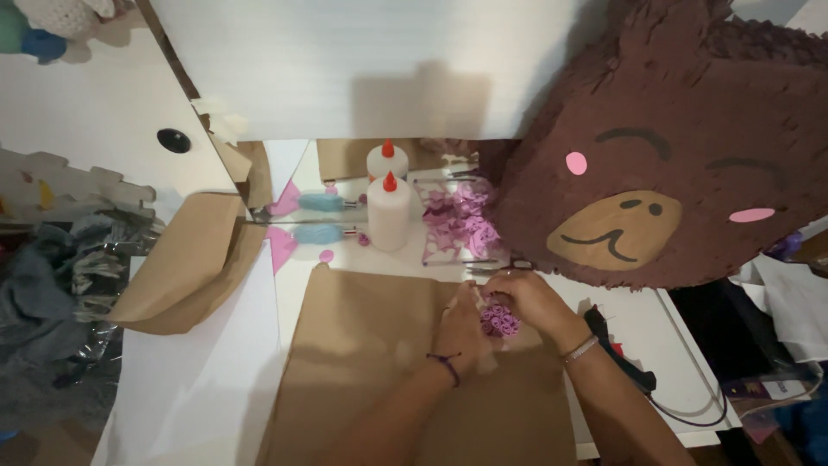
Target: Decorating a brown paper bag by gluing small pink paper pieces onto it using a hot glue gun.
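Your left hand (461,328) and right hand (526,298) meet over the brown paper sheet (362,362) on the white counter (673,332), both closed around a small purple paper flower (498,321) held between them. Near the counter's far edge stands a white glue bottle (389,211) with a red tip, beside a pile of purple paper pieces (461,224). A brown bear piñata (673,164) covers the far right corner.

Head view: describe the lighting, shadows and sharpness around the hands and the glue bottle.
Head view: dim, warm light; the left hand and right hand, closed around a purple paper flower, look soft and slightly blurred; the glue bottle is brighter, casts a blocky shadow on the white wall behind, and is doubled in a mirror; straight edges bow from wide-angle distortion.
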